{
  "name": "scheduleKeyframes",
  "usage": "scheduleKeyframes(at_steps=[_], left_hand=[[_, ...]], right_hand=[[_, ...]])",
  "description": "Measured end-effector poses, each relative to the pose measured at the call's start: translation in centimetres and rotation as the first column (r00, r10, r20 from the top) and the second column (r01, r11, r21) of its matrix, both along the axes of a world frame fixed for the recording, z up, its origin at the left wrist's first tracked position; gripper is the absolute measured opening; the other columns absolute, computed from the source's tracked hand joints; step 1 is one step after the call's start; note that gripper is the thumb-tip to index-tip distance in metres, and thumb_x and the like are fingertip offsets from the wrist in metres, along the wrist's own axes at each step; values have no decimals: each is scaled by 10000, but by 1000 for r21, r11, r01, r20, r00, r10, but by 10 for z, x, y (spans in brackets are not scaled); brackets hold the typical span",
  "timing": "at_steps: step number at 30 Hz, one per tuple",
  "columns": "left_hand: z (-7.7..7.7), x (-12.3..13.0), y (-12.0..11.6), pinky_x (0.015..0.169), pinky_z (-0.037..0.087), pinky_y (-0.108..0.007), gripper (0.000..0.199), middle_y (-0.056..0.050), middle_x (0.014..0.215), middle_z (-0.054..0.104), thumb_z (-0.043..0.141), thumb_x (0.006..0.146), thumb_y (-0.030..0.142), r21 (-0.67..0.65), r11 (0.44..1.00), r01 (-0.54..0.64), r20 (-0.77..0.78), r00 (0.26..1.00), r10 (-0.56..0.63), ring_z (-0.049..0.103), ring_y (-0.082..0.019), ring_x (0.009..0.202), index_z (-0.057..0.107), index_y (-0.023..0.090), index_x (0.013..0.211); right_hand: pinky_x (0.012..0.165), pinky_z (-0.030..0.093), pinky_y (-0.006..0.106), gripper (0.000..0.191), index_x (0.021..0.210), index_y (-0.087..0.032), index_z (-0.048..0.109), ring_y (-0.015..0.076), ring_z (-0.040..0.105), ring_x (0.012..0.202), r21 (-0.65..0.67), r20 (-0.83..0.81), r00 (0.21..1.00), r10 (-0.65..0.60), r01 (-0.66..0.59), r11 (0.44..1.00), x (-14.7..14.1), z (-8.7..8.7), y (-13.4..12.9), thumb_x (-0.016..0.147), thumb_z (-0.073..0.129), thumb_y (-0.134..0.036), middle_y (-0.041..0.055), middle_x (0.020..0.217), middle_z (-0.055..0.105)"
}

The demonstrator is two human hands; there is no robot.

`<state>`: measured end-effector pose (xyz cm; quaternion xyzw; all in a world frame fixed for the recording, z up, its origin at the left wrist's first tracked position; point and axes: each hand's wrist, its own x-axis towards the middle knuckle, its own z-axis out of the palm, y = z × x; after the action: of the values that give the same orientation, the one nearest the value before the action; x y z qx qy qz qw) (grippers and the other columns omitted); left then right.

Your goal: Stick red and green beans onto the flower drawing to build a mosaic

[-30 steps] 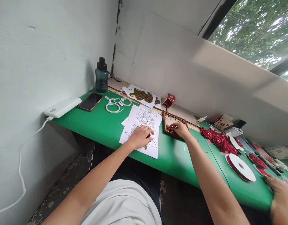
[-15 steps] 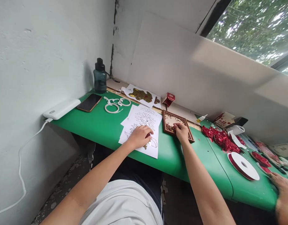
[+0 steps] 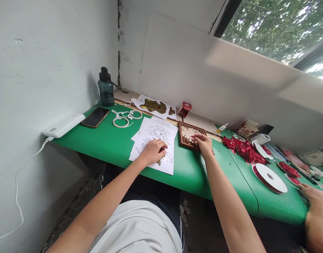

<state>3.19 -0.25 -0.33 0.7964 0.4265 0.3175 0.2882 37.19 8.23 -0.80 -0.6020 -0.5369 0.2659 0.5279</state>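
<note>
My left hand [image 3: 152,151] rests on a white sheet with flower line drawings [image 3: 159,131]. Its fingers curl beside dark red beads [image 3: 162,149], and small gold-brown beads [image 3: 159,162] lie just below; whether the fingers grip any is hidden. Over the near right part of a brown wooden tray [image 3: 180,135] is my right hand [image 3: 203,143], thumb and fingertips close together at the beads. Anything between those fingertips is too small to make out. Many brown beads [image 3: 186,140] are scattered on the tray's pale bottom.
A phone [image 3: 95,117], white cables [image 3: 120,122], a power bank [image 3: 64,125] and a bottle [image 3: 106,89] stand left. Behind lies a bead-covered picture [image 3: 155,106]. Red ribbon flowers [image 3: 247,151] and a ribbon spool [image 3: 269,178] are right, near another person's hand [image 3: 312,196].
The whole view has shifted slightly. My right hand has turned a little over the tray, its fingers reaching more to the left. My left hand stays on the sheet.
</note>
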Motion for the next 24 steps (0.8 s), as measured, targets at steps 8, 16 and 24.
scheduleKeyframes(at_steps=[8,16,24], left_hand=[[0,0,1,1037,468,-461,148,-17,1168,731,588,979,263,-15,1000,4,-5,1000,-4,613,-250,1162,685,257,1092],[0,-1,0,1016,464,-454,143,-5,1173,735,585,987,264,-12,1000,7,-1,1000,-7,603,-242,1146,684,255,1091],[-1,0,1,1024,462,-462,137,-8,1173,734,596,987,262,-5,1000,8,-1,1000,-8,603,-247,1137,684,254,1091]], right_hand=[[608,581,322,512,896,-199,683,247,766,756,-4,-48,999,0,0,1000,-3,1,-4,592,906,-546,134,906,811],[604,567,301,493,821,-184,721,203,726,689,34,-38,998,-47,49,998,-4,-2,1,617,885,-602,92,802,781],[587,521,300,495,782,-190,686,179,654,649,63,11,997,-78,77,995,0,-7,4,705,782,-669,85,783,750]])
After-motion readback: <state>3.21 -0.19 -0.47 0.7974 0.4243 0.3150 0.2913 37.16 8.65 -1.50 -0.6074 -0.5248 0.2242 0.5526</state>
